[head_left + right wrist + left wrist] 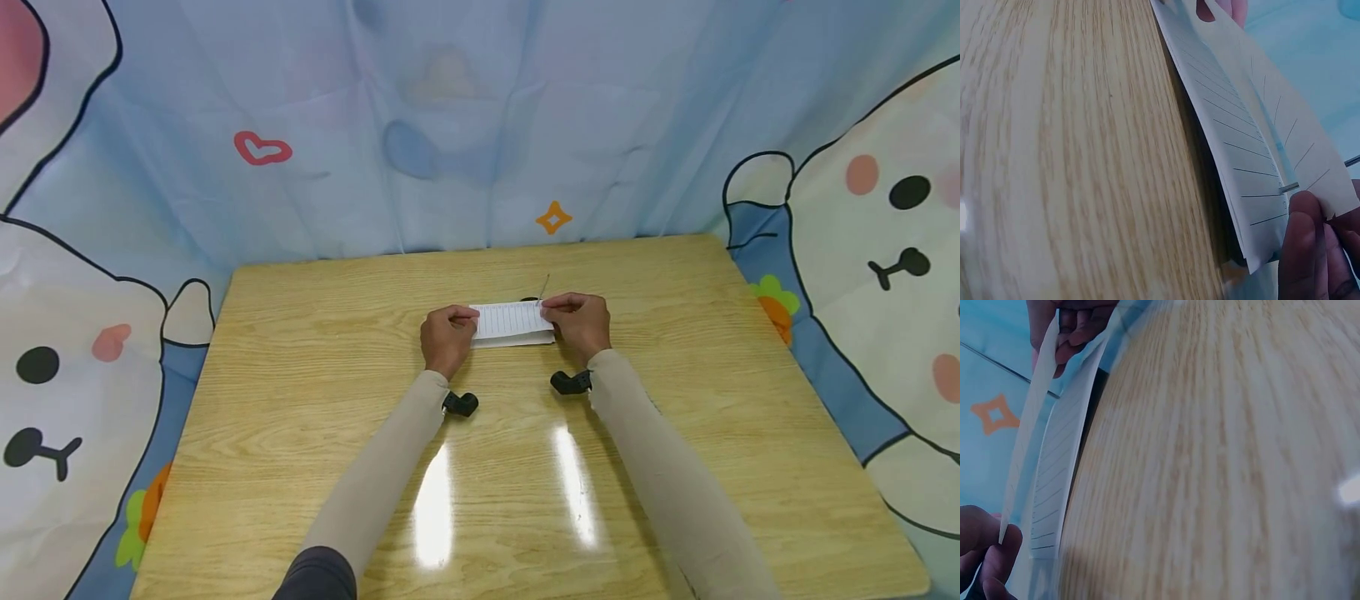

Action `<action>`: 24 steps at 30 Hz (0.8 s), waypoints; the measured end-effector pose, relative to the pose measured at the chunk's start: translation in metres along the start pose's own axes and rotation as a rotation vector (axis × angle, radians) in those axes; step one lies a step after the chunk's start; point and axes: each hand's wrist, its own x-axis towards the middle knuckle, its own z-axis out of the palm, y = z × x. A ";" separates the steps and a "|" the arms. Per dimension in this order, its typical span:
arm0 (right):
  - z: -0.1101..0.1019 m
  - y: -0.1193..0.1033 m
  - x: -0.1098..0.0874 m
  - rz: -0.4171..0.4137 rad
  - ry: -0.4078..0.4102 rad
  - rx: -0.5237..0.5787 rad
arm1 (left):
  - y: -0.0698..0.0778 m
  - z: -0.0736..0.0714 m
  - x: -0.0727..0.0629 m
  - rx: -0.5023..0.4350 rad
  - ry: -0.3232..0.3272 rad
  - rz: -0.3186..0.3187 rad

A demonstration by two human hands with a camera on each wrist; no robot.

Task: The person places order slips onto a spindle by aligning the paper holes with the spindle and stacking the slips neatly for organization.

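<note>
A white strip of lined paper (510,318) is stretched between my two hands over the table. My left hand (447,337) pinches its left end between thumb and fingers; my right hand (581,325) pinches the right end. Just below lies more lined paper (1232,147), at least two layers at its corner, slightly raised from the wood. A thin metal rod (1010,369) slants up beside my right hand; whether it passes through the held strip or behind it, I cannot tell. Something dark (528,298) shows behind the paper, mostly hidden.
The wooden table (315,333) reaches back to a light blue curtain (480,125) printed with cartoon animals. Black wrist cameras (461,405) sit on both wrists. Two bright reflections lie on the near tabletop.
</note>
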 end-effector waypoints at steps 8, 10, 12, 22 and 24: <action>0.004 0.002 0.001 -0.007 0.017 -0.066 | -0.004 0.000 0.000 0.023 -0.012 0.007; 0.005 0.002 0.002 0.000 0.017 -0.078 | -0.004 0.001 0.001 0.042 -0.018 0.011; 0.005 0.001 0.002 0.008 0.016 -0.091 | -0.005 0.001 0.001 0.066 -0.021 0.017; 0.010 -0.002 0.003 0.008 0.028 -0.141 | -0.006 0.004 0.003 0.118 -0.003 0.034; 0.012 -0.003 0.003 0.009 0.036 -0.172 | -0.006 0.004 0.003 0.125 -0.004 0.035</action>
